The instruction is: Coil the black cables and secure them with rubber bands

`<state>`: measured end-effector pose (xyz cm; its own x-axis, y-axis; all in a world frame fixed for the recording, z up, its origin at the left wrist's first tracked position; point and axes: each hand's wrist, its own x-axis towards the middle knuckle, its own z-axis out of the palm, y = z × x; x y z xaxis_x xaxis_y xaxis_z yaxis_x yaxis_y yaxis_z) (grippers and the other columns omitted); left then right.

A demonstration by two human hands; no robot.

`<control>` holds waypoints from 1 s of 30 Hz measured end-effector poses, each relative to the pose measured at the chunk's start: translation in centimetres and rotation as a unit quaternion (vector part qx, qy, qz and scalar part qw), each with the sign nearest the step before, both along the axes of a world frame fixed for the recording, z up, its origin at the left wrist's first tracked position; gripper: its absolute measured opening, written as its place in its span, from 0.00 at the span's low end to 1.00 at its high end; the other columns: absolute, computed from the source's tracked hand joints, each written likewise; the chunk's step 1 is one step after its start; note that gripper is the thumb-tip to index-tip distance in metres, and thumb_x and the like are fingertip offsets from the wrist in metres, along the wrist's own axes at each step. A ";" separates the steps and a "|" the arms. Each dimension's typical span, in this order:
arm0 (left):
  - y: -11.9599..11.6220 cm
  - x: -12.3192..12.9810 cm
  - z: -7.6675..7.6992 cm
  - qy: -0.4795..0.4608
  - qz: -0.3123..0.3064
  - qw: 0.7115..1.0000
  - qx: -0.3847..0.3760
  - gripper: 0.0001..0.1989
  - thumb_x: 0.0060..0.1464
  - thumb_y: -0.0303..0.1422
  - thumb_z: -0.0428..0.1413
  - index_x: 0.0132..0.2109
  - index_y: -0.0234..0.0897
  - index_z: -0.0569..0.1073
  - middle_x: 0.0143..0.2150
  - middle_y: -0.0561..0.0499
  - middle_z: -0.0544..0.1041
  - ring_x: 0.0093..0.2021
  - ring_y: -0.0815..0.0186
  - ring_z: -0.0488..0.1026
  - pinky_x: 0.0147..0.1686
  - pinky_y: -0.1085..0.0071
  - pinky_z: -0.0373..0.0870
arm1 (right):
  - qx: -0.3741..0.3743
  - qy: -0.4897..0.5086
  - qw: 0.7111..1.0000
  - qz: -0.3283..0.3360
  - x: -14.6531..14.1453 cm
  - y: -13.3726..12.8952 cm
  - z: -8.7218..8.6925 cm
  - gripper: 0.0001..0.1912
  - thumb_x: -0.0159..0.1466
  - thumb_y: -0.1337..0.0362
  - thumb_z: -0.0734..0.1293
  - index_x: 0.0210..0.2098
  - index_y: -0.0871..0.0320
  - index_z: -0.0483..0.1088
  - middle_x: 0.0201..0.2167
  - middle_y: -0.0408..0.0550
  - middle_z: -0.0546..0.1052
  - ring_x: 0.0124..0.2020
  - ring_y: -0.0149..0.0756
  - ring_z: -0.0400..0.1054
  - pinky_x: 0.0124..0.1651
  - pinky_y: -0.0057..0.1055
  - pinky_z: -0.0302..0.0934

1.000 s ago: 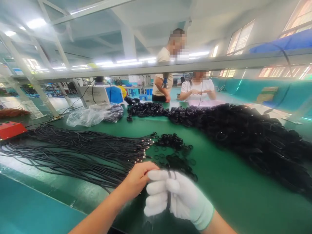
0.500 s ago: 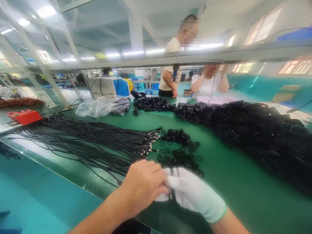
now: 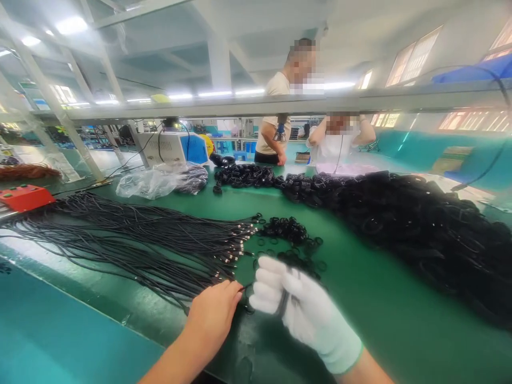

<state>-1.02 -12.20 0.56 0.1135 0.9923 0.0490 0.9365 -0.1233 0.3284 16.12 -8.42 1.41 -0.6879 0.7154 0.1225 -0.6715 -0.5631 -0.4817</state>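
My right hand [image 3: 302, 314], in a white glove, is raised over the table with its fingers curled. Blurred black strands [image 3: 284, 303] run between its fingers and palm; I cannot tell whether they are cord or bands. Lower on the left, my bare left hand [image 3: 212, 312] rests at the near plug ends of the black cables [image 3: 160, 256], fingers pressed together. A thin dark piece shows at its fingertips, too small to name. Small black rings [image 3: 286, 229] lie in a loose heap beyond both hands, beside the cables' metal plugs [image 3: 240, 242].
A large mound of coiled black cables [image 3: 408, 229] covers the table's right side. At the back are a clear plastic bag [image 3: 148, 181] and a blue-and-white machine [image 3: 176, 146]. A red button box [image 3: 26, 197] sits far left. Two people are across the table, below and behind a metal rail [image 3: 224, 108].
My hands were together and have come apart. The left hand has moved left and down to the cable ends. The gloved hand stays near its place, now turned with its curled fingers showing.
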 end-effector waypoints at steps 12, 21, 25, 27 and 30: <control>-1.3 0.3 2.0 0.048 -0.239 0.956 0.166 0.07 0.54 0.33 0.55 0.30 0.38 0.68 0.27 0.56 0.72 0.27 0.68 0.65 0.28 0.70 0.53 | 0.059 -0.220 0.971 0.071 0.3 -1.1 -2.3 0.21 0.56 0.60 0.70 0.46 0.64 0.68 0.36 0.53 0.74 0.37 0.38 0.68 0.43 0.37 0.60; 1.4 -1.8 1.9 -0.310 -0.186 0.930 -0.059 0.06 0.50 0.33 0.58 0.31 0.33 0.74 0.31 0.53 0.73 0.32 0.70 0.69 0.32 0.77 0.64 | 0.001 -0.105 0.966 0.238 -1.3 -2.7 -3.0 0.23 0.52 0.61 0.72 0.43 0.67 0.67 0.32 0.54 0.72 0.33 0.41 0.70 0.41 0.46 0.60; 1.7 -2.1 0.6 -0.285 -0.152 0.944 -0.064 0.13 0.58 0.30 0.46 0.35 0.35 0.75 0.34 0.53 0.76 0.35 0.68 0.70 0.34 0.75 0.64 | -0.019 -0.045 0.988 0.144 -1.6 -2.2 -2.3 0.23 0.51 0.64 0.73 0.44 0.64 0.66 0.24 0.40 0.63 0.26 0.27 0.59 0.37 0.34 0.57; 1.7 -2.5 0.4 -0.202 -0.102 0.973 -0.052 0.13 0.58 0.30 0.44 0.35 0.38 0.74 0.32 0.54 0.75 0.33 0.67 0.70 0.32 0.75 0.63 | -0.014 -0.023 0.998 0.056 -1.3 -1.4 -1.6 0.22 0.53 0.64 0.72 0.46 0.63 0.66 0.26 0.41 0.64 0.28 0.28 0.59 0.38 0.34 0.58; 1.3 -2.2 0.4 -0.082 -0.001 0.997 -0.008 0.14 0.61 0.32 0.42 0.41 0.42 0.73 0.33 0.54 0.75 0.34 0.65 0.71 0.32 0.73 0.61 | -0.022 -0.024 0.998 -0.052 -0.4 0.1 -0.9 0.20 0.56 0.64 0.70 0.47 0.60 0.67 0.38 0.49 0.71 0.38 0.35 0.66 0.48 0.41 0.60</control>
<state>-3.21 -10.94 0.91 0.1062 0.9930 0.0512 0.8698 -0.1177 0.4792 15.73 -8.32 0.49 -0.6134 0.7876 0.0586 -0.7046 -0.5123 -0.4909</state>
